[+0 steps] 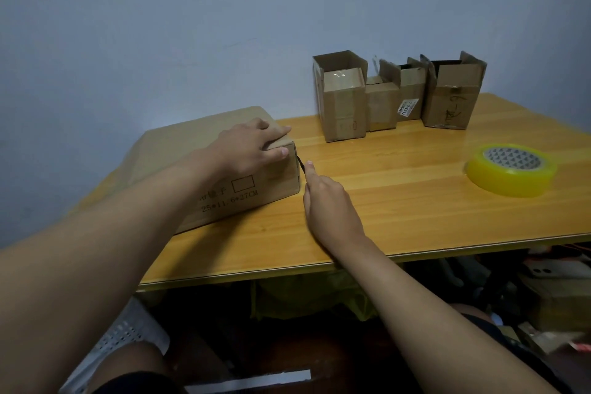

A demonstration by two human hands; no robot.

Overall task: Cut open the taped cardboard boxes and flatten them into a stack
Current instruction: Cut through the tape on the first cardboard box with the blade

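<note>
Head view: a closed rectangular cardboard box [224, 169] with matte brown faces and black printed lettering lies at the left of the glossy yellow wood-grain table [399, 201]. The left hand [252, 144] presses on its top right corner, fingers curled over the edge. The right hand [329, 201] grips a thin dark blade [300, 165] against the box's right end. Four opened upright cartons [396, 96] stand at the far edge. A translucent yellow tape roll [511, 169] lies right.
</note>
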